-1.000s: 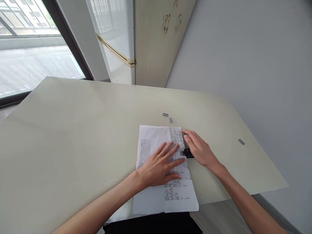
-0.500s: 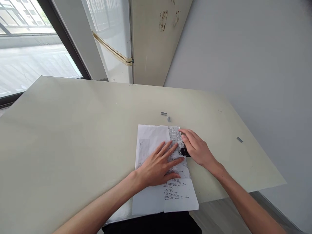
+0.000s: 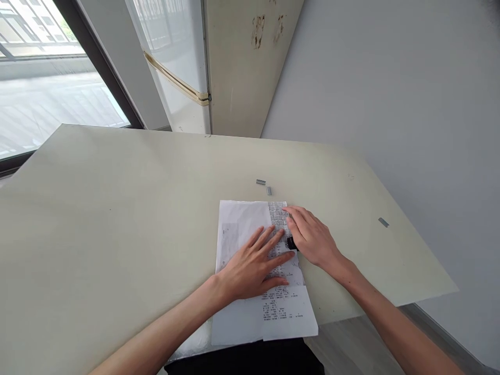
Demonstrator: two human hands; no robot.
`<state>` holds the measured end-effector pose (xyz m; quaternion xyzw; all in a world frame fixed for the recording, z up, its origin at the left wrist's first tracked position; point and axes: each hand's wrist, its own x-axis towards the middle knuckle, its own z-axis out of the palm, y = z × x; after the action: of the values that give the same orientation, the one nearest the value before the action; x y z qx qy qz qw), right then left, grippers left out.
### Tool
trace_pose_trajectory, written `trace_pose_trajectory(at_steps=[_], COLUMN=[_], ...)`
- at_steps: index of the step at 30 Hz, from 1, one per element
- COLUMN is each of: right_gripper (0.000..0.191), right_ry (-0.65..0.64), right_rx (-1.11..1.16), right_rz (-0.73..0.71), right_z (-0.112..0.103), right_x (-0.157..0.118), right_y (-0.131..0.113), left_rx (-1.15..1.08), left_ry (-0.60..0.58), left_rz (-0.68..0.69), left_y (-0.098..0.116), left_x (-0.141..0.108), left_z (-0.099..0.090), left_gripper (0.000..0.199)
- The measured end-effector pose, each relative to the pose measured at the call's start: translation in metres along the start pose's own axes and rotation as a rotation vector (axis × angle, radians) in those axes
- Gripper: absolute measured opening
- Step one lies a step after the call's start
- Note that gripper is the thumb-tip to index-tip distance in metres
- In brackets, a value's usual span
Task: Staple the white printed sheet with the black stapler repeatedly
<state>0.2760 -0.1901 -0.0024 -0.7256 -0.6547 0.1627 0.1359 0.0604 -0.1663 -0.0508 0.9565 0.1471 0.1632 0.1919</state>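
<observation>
White printed sheets of paper [image 3: 242,320] lie at the table's near edge, with lines of small text on their right part. My left hand [image 3: 255,263] rests flat on them, fingers spread. At the right edge of the paper, my right hand [image 3: 312,237] curves over a small black stapler [image 3: 291,244]. Only the stapler's front end shows, reaching over the paper's edge; the palm hides the rest. My right fingertips touch the printed upper right part of the paper.
Two short grey staple strips, one a little left [image 3: 261,182] and one nearer [image 3: 269,190], lie beyond the paper. Another staple strip [image 3: 383,222] lies far right on the pale table [image 3: 128,224]. A fridge [image 3: 234,78] and a wall [image 3: 390,78] stand behind.
My right hand has shifted slightly left with the stapler, whose front end sits a little further over the paper. The left hand has stayed in place.
</observation>
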Motion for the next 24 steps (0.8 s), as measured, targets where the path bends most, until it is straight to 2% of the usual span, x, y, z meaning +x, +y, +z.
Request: trace_pose_trajectory(at_steps=[8, 15, 24], right_gripper=[0.049, 0.056, 0.056], right_ry=[-0.002, -0.021, 0.062], right_rx=[-0.054, -0.125, -0.254], right_rz=[0.013, 0.005, -0.043], right_z=[0.003, 0.007, 0.02], right_x=[0.0, 0.001, 0.001], right_y=[-0.003, -0.002, -0.004], left_rx=[-0.018, -0.015, 0.001], left_ry=[0.027, -0.019, -0.043], left_rz=[-0.004, -0.021, -0.021], left_y=[-0.001, 0.001, 0.0], left_x=[-0.001, 0.001, 0.002], left_z=[0.004, -0.002, -0.002], left_gripper=[0.063, 0.063, 0.069])
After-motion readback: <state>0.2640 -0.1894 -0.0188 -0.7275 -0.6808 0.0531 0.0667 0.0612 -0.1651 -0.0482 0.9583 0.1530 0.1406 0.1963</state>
